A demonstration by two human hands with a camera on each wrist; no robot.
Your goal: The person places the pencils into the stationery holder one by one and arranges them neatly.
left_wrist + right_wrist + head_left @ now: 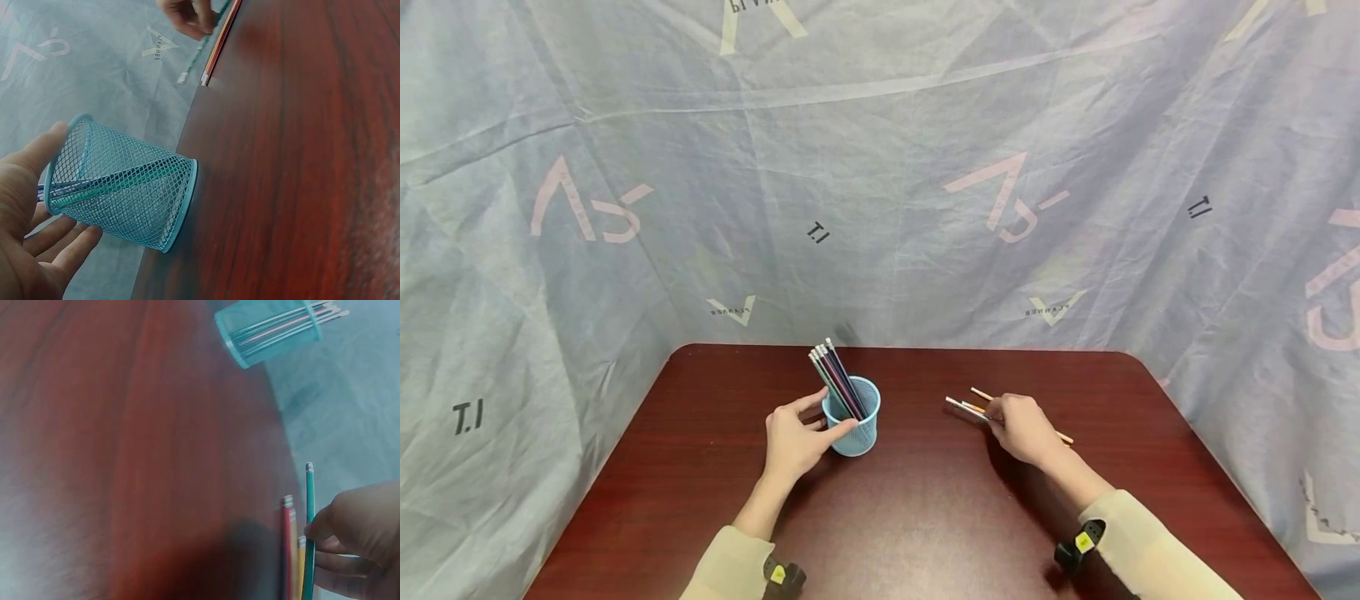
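My left hand holds a light-blue mesh pencil cup near its rim, thumb on one side and fingers on the other. The cup stands upright on the table, with several pencils leaning in it, eraser ends up. To the right, my right hand pinches a green pencil between thumb and fingers, slightly above the tabletop. Beside that hand lie a red pencil and yellowish pencils, close together. The hand covers part of them in the head view.
The dark red-brown wooden table has rounded far corners. Grey fabric with printed letters hangs behind it and along both sides. A stretch of tabletop separates the cup from the loose pencils.
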